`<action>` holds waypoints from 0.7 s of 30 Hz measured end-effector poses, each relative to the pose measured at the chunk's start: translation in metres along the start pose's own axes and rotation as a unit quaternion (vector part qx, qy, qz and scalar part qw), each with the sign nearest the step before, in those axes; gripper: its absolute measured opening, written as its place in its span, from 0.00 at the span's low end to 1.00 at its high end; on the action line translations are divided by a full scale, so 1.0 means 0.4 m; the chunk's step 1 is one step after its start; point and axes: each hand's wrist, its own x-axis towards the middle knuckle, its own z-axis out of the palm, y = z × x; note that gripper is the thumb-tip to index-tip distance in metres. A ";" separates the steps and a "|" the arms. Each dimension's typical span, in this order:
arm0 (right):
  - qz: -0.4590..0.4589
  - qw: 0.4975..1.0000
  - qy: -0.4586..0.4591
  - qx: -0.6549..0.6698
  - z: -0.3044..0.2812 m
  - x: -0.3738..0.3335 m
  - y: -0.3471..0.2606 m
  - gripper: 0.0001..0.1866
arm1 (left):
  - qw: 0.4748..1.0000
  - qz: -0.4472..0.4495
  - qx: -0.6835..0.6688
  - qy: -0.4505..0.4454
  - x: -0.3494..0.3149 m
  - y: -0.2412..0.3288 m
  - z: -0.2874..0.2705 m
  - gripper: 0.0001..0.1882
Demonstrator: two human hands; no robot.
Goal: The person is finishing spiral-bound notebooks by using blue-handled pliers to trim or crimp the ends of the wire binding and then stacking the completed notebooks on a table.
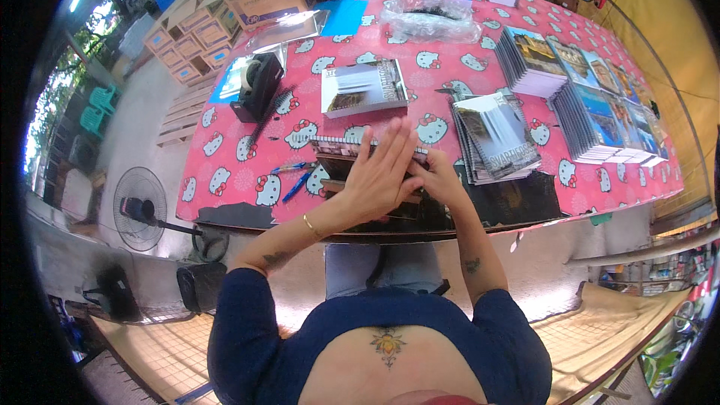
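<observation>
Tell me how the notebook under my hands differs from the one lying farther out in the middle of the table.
The notebook under the hands is mostly covered by the left hand and right hand; the middle notebook lies untouched and in full view. The first sits at the table's near edge, the second farther out. Both lie flat on the pink tablecloth.

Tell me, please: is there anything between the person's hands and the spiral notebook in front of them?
Nothing visible stands between. The left hand lies flat, fingers spread, directly on the spiral notebook, and the right hand touches its right end. The blue pens lie apart to the left; the stack of notebooks sits to the right.
</observation>
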 end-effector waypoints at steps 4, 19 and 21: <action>-0.045 0.994 -0.019 -0.102 -0.034 -0.028 -0.063 0.17 | 0.997 -0.020 -0.032 0.067 -0.038 0.020 -0.007 0.39; 0.022 0.992 -0.057 -0.109 -0.119 0.012 -0.145 0.11 | 0.965 0.006 -0.205 0.161 0.041 -0.033 -0.029 0.09; -0.036 0.986 -0.012 -0.164 -0.098 0.010 -0.142 0.10 | 0.966 0.005 -0.202 0.161 0.042 -0.025 -0.036 0.10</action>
